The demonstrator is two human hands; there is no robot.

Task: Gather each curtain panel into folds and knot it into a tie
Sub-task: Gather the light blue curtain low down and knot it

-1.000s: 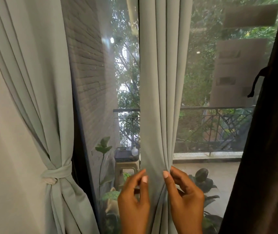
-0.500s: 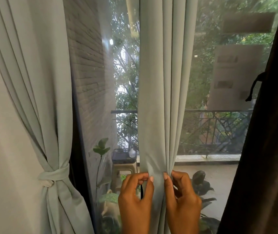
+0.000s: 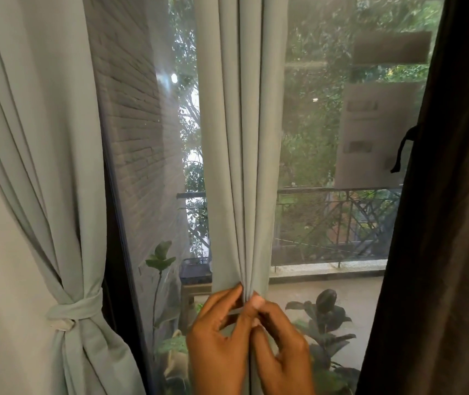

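A pale green curtain panel [image 3: 242,138] hangs down the middle of the window, drawn into narrow vertical folds. My left hand [image 3: 216,346] and my right hand [image 3: 282,349] meet at its lower part and pinch the gathered folds between curled fingers. At the left a second pale green panel [image 3: 36,166] hangs swept aside, bound by a knotted tie [image 3: 76,309] of the same cloth.
A dark brown curtain [image 3: 450,223] fills the right edge, with a black cord [image 3: 401,149] hanging from it. Behind the glass lie a brick wall [image 3: 133,124], a balcony railing [image 3: 339,220], potted plants [image 3: 327,317] and a stool [image 3: 194,283].
My two hands have closed in on each other and bunched the middle panel's folds tighter. The view has shifted slightly closer.
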